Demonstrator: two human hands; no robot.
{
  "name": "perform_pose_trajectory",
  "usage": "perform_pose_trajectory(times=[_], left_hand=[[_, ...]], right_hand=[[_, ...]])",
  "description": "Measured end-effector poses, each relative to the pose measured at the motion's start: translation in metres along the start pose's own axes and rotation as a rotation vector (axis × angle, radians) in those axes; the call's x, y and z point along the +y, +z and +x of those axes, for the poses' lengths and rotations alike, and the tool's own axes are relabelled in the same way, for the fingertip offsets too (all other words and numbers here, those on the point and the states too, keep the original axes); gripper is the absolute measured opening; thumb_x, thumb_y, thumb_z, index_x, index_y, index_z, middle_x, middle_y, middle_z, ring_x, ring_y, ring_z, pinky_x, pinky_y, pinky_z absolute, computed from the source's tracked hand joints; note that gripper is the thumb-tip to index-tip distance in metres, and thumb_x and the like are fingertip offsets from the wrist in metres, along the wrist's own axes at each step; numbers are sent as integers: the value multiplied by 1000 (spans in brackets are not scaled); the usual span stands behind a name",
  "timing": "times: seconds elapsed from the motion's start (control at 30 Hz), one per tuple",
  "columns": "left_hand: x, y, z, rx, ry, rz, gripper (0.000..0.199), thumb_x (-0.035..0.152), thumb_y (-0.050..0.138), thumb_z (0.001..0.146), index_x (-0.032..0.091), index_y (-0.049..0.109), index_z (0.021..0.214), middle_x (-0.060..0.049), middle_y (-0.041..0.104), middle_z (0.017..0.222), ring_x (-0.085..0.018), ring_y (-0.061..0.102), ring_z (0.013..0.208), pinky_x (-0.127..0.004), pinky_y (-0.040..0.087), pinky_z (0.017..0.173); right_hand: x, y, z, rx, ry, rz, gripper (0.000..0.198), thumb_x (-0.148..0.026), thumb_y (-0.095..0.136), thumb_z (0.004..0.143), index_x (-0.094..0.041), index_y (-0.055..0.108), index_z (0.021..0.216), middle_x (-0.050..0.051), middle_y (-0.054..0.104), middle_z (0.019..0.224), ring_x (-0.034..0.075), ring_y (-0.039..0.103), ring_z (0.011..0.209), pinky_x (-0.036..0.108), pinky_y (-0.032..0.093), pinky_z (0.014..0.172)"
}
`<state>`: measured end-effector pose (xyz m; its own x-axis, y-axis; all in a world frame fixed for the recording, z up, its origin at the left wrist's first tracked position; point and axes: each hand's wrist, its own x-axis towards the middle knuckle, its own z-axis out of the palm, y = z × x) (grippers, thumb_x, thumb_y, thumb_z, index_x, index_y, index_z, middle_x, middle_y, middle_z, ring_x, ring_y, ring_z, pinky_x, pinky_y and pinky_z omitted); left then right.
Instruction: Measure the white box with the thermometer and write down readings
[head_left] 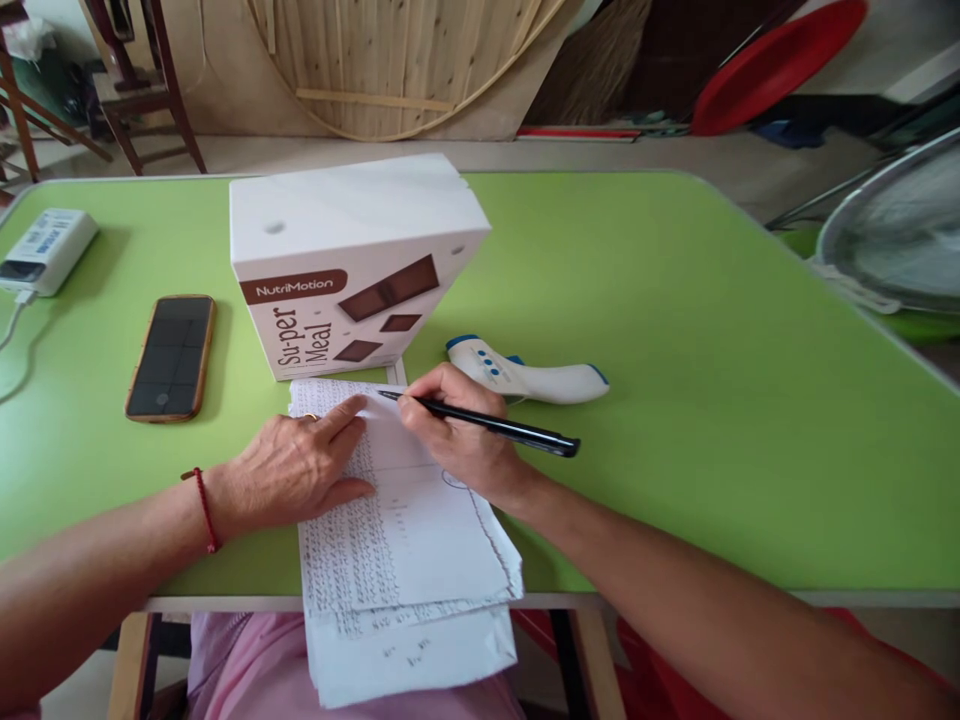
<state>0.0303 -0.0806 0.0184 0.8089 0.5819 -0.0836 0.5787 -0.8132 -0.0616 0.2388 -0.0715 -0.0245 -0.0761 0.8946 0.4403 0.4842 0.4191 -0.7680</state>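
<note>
Sheets of paper (442, 540) lie in front of me, with dense rows of handwriting down the left part; their lower end hangs over the table edge. My left hand (300, 465) rests flat on the written part, fingers stretched out, the index fingertip close to the pen tip. Between the thumb and fingers of my right hand (465, 430) is a black pen (517, 430), its tip at the upper part of the top sheet. Just behind the papers stands a white NutriMotion box (352, 220). A white and blue infrared thermometer (532, 375) lies beyond my right hand.
On the green table (712, 400), a phone (171, 357) in an orange-edged case lies left of the box. Farther left is a white power bank (49, 250) with a cable. A chair (142, 80) stands behind the table; a round mesh-covered thing (900, 230) is at the right edge.
</note>
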Motion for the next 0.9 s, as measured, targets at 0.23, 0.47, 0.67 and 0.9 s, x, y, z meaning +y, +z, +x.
perform_pose_trajectory(times=[0.23, 0.47, 0.67, 0.9], left_hand=[[0, 1, 0, -5, -10, -13, 52, 54, 47, 98, 8, 58, 118, -22, 53, 142, -22, 72, 68, -33, 54, 46], [-1, 2, 0, 9, -3, -23, 50, 53, 46, 99, 8, 58, 118, -23, 54, 141, -23, 72, 69, -33, 54, 46], [0, 2, 0, 13, 3, -17, 51, 54, 45, 99, 8, 58, 116, -23, 55, 139, -22, 72, 68, -33, 53, 45], [-1, 4, 0, 49, 12, -13, 50, 53, 49, 98, 7, 59, 114, -22, 53, 142, -21, 72, 67, -32, 53, 44]], right_hand=[[0, -1, 1, -4, 3, 3, 14, -26, 59, 81, -23, 51, 71, -7, 54, 53, 9, 44, 43, 22, 36, 41], [-1, -1, 0, 38, -25, -3, 13, -26, 59, 83, -23, 52, 72, -6, 57, 54, 10, 47, 44, 22, 39, 43], [0, -1, 0, 12, -42, 8, 13, -25, 59, 85, -23, 53, 74, -6, 58, 57, 9, 48, 45, 22, 39, 44], [-1, 0, 1, 4, -23, -5, 13, -25, 59, 84, -23, 53, 73, -5, 58, 56, 9, 48, 45, 21, 39, 44]])
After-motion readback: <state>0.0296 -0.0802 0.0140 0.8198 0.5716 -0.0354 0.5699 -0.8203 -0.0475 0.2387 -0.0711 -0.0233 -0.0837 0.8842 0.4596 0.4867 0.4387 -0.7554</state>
